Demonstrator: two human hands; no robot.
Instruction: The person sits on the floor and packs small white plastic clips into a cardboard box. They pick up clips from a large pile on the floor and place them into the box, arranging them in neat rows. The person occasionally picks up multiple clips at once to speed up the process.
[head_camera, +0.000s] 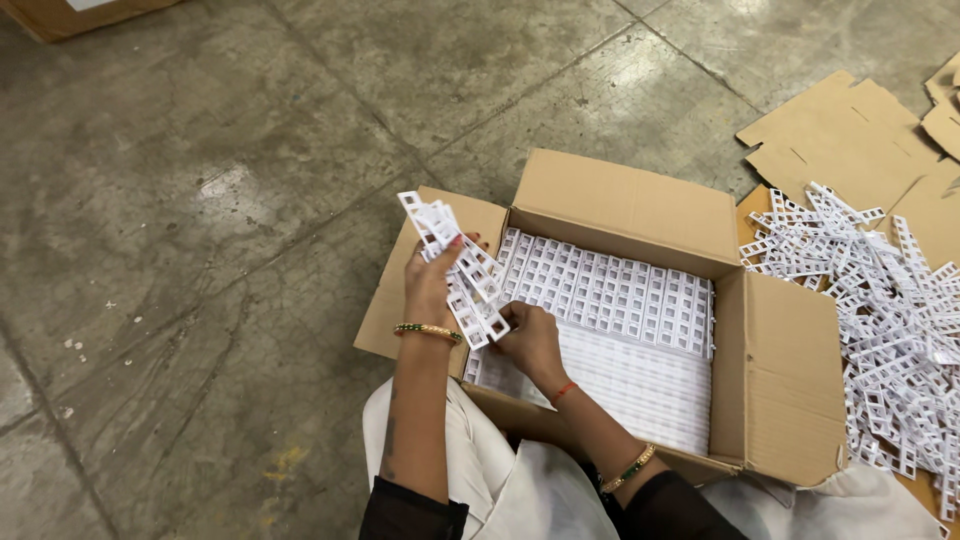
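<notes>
Head view: everything here is being seen from above, looking down past the person's knees.
Left hand (432, 280): is being held closed around the upper part of a bundle of white plastic strips (458, 268), fingers wrapped over it, thumb hidden behind.
Right hand (530, 340): is being pressed shut on the bundle's lower end, just over the near left corner of the cardboard box (790, 380).
Strips' place: the bundle is being held tilted in the air, above the box's left flap.
Box contents: neat rows of packed strips (610, 295) are being shown lying flat inside, filling it.
Loose pile (880, 300): more of the same white pieces are being left tangled to the right, on flattened cardboard (830, 130).
Handling: the pieces are being judged light and thin, stiff yet likely to snap at the open square cells; gripping both ends of the stack looks soundest.
Hard to tell: the count in the bundle is being obscured by overlap; the pile is being cut off at the frame's right edge; the box's depth is not being shown.
</notes>
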